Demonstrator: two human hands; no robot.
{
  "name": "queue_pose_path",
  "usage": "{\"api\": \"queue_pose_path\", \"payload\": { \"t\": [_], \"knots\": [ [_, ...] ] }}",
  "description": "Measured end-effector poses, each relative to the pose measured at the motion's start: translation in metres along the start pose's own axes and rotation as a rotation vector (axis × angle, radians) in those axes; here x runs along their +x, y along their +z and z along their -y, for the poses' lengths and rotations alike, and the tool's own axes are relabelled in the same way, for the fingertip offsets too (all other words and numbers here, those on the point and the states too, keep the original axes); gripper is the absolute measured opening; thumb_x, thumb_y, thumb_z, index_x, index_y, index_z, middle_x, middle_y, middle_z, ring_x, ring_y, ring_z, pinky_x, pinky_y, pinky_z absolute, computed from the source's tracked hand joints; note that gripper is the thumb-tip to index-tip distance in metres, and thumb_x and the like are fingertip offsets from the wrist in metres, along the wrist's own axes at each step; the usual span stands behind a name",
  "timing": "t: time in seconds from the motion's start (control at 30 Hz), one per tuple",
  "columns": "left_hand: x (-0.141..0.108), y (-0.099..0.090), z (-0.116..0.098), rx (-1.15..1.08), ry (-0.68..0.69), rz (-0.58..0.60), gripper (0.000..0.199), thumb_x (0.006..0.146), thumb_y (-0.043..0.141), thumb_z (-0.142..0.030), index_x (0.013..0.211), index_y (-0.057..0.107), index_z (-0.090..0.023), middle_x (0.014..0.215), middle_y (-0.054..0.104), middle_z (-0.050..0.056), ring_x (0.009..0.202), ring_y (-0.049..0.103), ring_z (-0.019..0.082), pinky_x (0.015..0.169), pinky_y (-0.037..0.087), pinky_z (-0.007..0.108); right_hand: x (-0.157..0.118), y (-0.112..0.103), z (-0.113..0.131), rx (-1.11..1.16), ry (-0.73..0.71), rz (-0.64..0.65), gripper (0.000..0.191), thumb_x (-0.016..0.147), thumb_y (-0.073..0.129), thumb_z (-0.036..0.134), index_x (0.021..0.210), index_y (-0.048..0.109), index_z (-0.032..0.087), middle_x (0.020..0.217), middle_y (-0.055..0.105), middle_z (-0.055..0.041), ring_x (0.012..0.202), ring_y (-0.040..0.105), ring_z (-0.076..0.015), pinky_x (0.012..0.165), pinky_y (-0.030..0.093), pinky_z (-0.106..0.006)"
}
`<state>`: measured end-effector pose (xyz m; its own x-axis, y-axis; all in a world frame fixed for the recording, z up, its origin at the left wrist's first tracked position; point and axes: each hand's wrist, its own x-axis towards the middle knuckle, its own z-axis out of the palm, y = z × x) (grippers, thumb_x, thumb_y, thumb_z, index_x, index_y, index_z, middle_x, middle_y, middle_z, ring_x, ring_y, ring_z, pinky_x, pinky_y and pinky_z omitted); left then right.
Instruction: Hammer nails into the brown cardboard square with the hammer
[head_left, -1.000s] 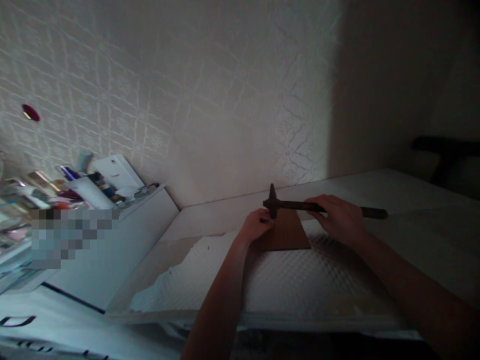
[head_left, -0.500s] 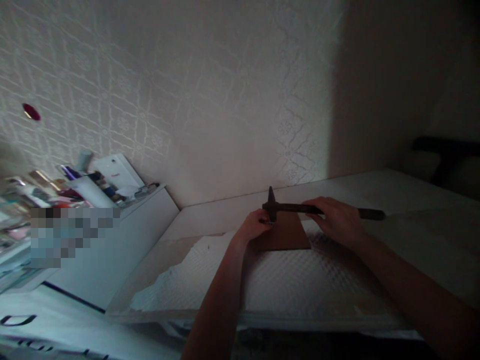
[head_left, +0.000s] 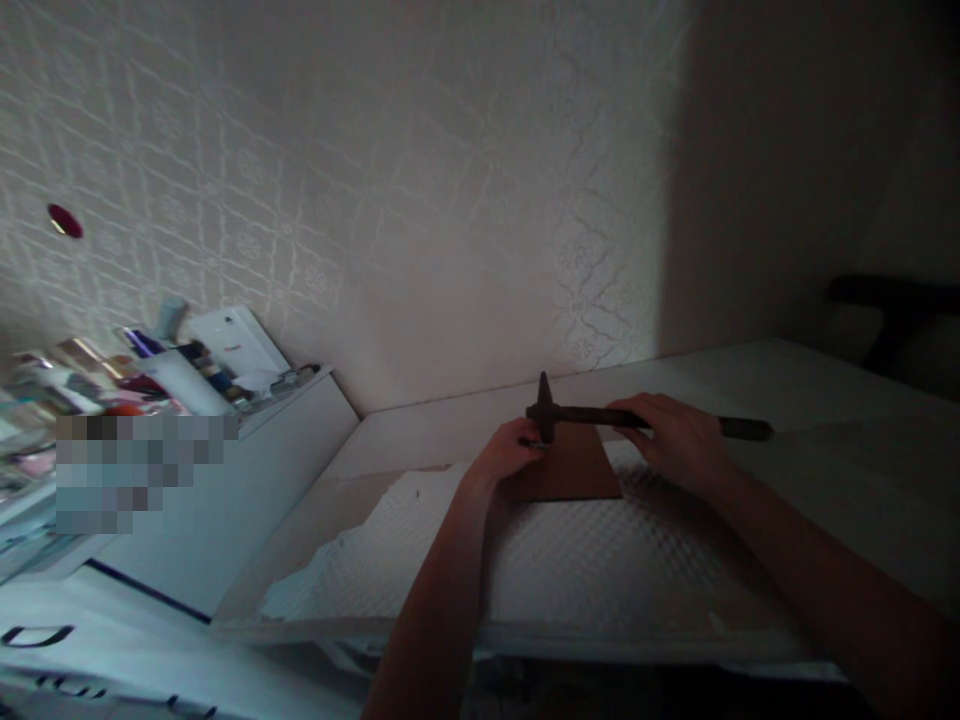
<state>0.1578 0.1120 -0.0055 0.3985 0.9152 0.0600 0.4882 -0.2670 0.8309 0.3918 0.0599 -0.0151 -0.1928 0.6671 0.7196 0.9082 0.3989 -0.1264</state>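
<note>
My right hand [head_left: 679,440] is closed around the wooden-looking handle of a hammer [head_left: 546,412], which lies level with its head to the left. The hammer's head is over the far left part of a flat brown board [head_left: 576,472]. At the board's left side is my left hand [head_left: 504,452], its fingers pinched together just beside the hammer head. A small, thin, dark metallic piece [head_left: 535,444] shows at those fingertips, too small to name. Beneath the board lies a white textured sheet [head_left: 570,560] with a ragged left edge.
The pale table [head_left: 847,430] meets a patterned wall [head_left: 450,250] at the back. On the left, a white cabinet [head_left: 262,480] carries bottles, tubes and a white box [head_left: 238,340]. A dark T-shaped object [head_left: 892,300] stands at the right.
</note>
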Motion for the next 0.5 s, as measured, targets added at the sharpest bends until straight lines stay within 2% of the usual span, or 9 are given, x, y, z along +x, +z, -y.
{"api": "queue_pose_path", "payload": {
  "t": [0.17,0.3,0.5],
  "knots": [
    [-0.0005,-0.0006,-0.0011,-0.049,0.001,0.030,0.037,0.058,0.057,0.003,0.091,0.060,-0.012,0.085,0.064,0.005,0.081,0.059,0.015,0.079,0.044,0.029,-0.0006,-0.0005,0.0005,0.009,0.010,-0.038,0.020,0.083,0.050,0.026,0.101,0.058,0.023,0.092,0.064,-0.0003,0.080,0.058,-0.0173,0.063,0.041,-0.029],
    [-0.0001,-0.0009,-0.0006,-0.030,-0.005,0.025,0.031,0.057,0.059,0.002,0.084,0.062,-0.011,0.084,0.065,0.005,0.081,0.059,0.015,0.081,0.043,0.031,-0.0006,-0.0005,0.0010,0.013,-0.010,0.003,0.020,0.083,0.050,0.025,0.100,0.059,0.023,0.091,0.064,0.0001,0.080,0.058,-0.0172,0.064,0.041,-0.029],
    [0.0012,-0.0009,0.0030,-0.052,0.007,0.036,0.036,0.057,0.059,0.002,0.090,0.063,-0.014,0.087,0.066,0.005,0.084,0.059,0.015,0.081,0.044,0.030,0.0003,-0.0023,0.0021,0.016,0.014,-0.010,0.020,0.083,0.050,0.025,0.100,0.059,0.023,0.092,0.064,-0.0008,0.082,0.058,-0.0179,0.065,0.041,-0.029]
  ]
}}
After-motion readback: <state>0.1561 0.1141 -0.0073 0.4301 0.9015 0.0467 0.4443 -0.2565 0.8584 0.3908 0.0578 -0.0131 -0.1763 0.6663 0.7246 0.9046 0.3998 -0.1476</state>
